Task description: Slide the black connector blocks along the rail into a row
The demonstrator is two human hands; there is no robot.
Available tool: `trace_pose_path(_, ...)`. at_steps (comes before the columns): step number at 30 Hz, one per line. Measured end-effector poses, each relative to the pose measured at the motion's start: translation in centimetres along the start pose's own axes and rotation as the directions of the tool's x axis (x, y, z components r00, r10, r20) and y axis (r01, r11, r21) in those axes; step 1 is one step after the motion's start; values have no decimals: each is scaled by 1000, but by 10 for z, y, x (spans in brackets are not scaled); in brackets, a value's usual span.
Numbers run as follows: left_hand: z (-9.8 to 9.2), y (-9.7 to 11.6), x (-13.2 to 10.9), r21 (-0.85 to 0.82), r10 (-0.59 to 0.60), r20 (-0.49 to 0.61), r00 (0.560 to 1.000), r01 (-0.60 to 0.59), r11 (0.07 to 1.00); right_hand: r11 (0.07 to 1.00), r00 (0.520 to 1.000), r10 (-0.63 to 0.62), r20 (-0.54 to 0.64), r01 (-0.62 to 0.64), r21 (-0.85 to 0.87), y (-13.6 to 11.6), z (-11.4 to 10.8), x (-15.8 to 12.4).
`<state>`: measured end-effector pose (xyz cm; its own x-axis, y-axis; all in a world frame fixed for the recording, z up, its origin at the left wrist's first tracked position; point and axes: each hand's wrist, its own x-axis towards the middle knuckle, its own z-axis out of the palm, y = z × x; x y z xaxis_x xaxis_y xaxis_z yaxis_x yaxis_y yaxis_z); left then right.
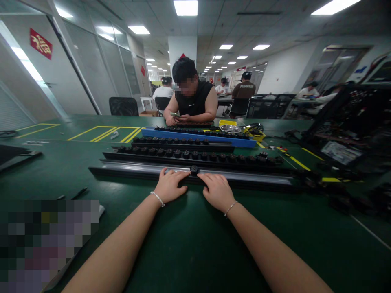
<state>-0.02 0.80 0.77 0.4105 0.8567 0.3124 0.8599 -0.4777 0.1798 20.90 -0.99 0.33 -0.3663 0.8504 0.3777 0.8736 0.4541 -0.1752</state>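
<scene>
module btwn palm-down l hand & r hand

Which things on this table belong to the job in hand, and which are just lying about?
In the job:
- small black part, between the left grip and right grip
- nearest long rail, where it sits
- row of similar black parts behind, probably

Lying about, seemingly:
- thin black stick, left
- white curled piece, farther back
- dark cable, far left
</scene>
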Motion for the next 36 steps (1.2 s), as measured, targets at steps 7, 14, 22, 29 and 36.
trace_pose_path(7, 0, 2, -1, 41, 16, -5, 1000, -15, 999, 998, 999, 18, 30, -16, -61, -1, -2, 2)
trace_pose_path(14, 2, 0, -1, 25, 28, -15, 1000, -27, 999, 995, 999, 34, 41, -30, -91, 3, -3, 2)
trace_pose_path(22, 4, -2, 1, 36, 17, -33, 999, -16, 999, 995, 999, 26, 21, -24, -99, 5, -4, 2)
trace_pose_path(29, 7, -4, 4, 17, -15, -41, 999, 16, 1000, 994, 999, 49, -14, -50, -95, 6, -4, 3)
trace_pose_path(36, 7, -4, 4, 24, -22, -53, 998, 23, 999, 989, 988, 130, -78, -135, -66, 11, -6, 2)
